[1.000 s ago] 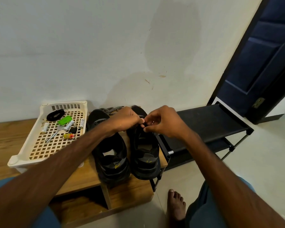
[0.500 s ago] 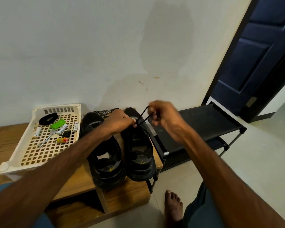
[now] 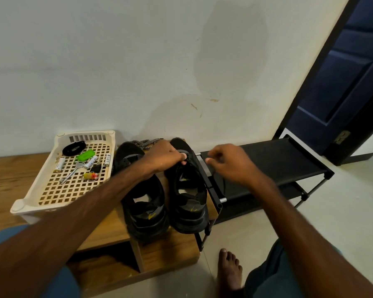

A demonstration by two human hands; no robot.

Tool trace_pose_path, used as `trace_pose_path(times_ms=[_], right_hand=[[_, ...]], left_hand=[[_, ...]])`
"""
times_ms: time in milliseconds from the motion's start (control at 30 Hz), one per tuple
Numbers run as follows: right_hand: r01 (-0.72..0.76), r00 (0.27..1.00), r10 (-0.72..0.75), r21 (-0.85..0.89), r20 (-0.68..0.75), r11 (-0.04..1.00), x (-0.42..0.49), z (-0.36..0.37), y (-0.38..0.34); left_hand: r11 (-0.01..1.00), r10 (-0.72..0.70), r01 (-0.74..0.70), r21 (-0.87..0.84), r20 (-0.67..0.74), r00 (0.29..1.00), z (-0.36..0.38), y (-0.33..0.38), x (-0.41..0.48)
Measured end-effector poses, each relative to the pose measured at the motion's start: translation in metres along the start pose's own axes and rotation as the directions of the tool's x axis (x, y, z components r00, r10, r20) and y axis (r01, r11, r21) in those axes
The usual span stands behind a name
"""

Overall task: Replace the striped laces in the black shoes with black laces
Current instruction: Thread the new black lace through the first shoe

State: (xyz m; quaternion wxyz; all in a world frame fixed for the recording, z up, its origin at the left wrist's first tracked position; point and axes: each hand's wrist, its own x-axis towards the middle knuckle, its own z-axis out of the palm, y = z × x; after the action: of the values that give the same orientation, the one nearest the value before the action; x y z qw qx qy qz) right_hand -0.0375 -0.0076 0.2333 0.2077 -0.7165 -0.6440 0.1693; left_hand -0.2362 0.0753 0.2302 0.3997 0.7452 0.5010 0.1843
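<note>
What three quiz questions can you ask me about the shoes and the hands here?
1. True or false: the striped laces lie by the wall.
2. Which shoe does the left hand hold? A: the shoe beside the basket. B: the shoe beside the black rack (rack). C: neither.
3. Fill the gap: the right hand pinches a thin black ____.
Key: 1 true; 2 B; 3 lace.
</note>
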Motion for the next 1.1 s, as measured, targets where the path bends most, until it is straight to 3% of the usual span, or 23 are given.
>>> trace_pose_path(times_ms=[100, 300, 467, 567, 667, 867, 1000, 1100], right_hand=[[0.09, 0.996, -0.09, 0.074, -0.009, 0.993, 0.001, 0.014, -0.024], [0.072, 0.996, -0.068, 0.062, -0.066, 0.995, 0.013, 0.022, -0.033], [0.115, 0.993, -0.105, 0.236, -0.053, 0.965, 0.014, 0.007, -0.016], [0.018, 1.0, -0.016, 0.297, -0.008, 0.955, 0.016, 0.007, -0.008], [-0.107, 0.993, 0.093, 0.243, 0.069, 0.964, 0.018, 0.006, 0.001], [-0.256, 0.961, 0.22, 0.231, 0.17, 0.939, 0.018, 0.006, 0.013], [-0.282, 0.949, 0.24, 0.214, 0.204, 0.935, 0.021, 0.005, 0.015], [-0.205, 0.965, 0.166, 0.191, 0.205, 0.96, 0.019, 0.003, 0.015]], left_hand=[[1.0, 0.012, -0.012, -0.005, -0.004, 1.0, 0.001, 0.001, -0.001], [0.999, 0.014, -0.015, -0.045, -0.016, 1.0, -0.001, -0.002, 0.0], [0.994, 0.057, -0.058, -0.089, -0.021, 0.998, -0.007, -0.005, 0.001], [0.99, -0.002, -0.003, -0.14, -0.032, 0.999, -0.005, -0.011, 0.005], [0.985, -0.055, 0.053, -0.161, -0.006, 0.998, -0.009, -0.017, 0.007], [1.0, -0.005, 0.005, -0.007, 0.007, 1.0, -0.012, -0.022, 0.005], [0.999, 0.011, -0.011, 0.046, 0.007, 1.0, -0.013, -0.023, 0.007], [0.991, 0.078, -0.082, 0.106, 0.045, 0.996, -0.013, -0.023, 0.008]])
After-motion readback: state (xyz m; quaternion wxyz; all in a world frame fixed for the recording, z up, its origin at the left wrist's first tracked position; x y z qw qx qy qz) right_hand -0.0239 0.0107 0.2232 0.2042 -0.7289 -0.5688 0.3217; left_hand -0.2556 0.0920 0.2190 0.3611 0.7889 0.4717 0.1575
